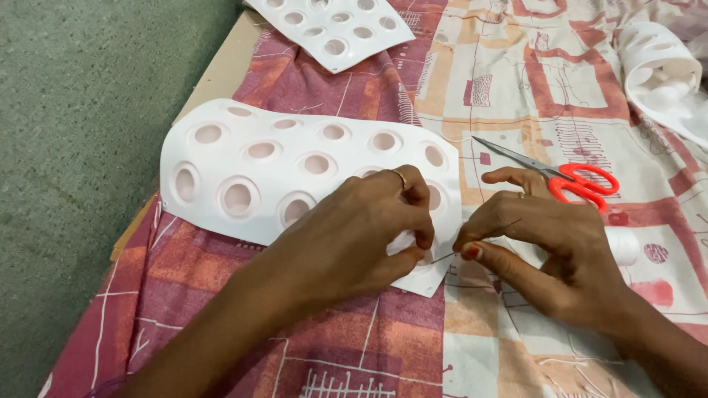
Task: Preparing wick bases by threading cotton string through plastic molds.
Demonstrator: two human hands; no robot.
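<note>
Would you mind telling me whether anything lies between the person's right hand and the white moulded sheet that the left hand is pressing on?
Nothing visible does. The right hand pinches a thin thread just off the corner of the white moulded sheet, where the left hand presses. The red-handled scissors lie behind, out of the way.

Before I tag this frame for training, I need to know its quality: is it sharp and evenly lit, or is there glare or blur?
Head view: soft, even light, faint shadows under the left hand and right hand; both sharp, as are the white moulded sheet and red-handled scissors; slight washout on the white roll at the right edge.
</note>
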